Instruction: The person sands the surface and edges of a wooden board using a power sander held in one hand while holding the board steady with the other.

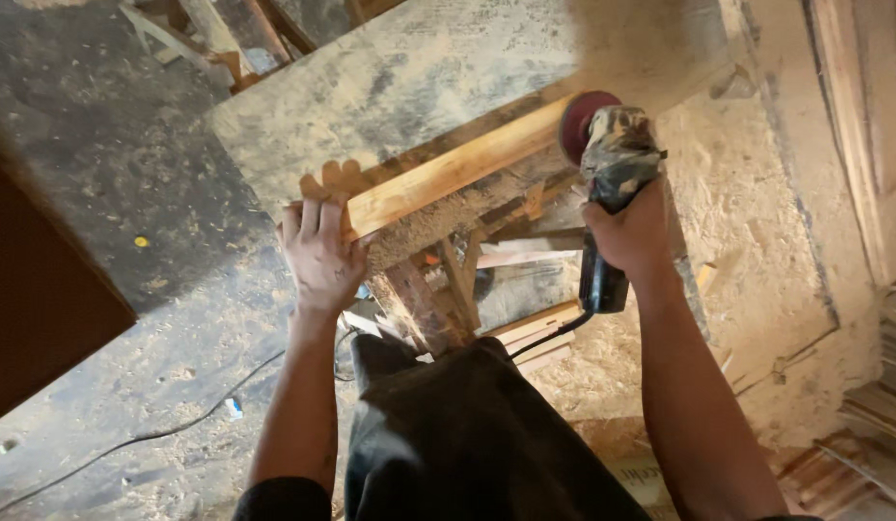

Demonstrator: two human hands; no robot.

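While the left hand [320, 253] steadies it, pale wooden bar [448, 176] looks smooth

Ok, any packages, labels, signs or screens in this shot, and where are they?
Cardboard piece: bottom edge, between the dark trousers and right forearm; tan, flat, with dark print, mostly cut off.
No signs or screens show.
The sander in the right hand has a mottled body; no label can be made out.
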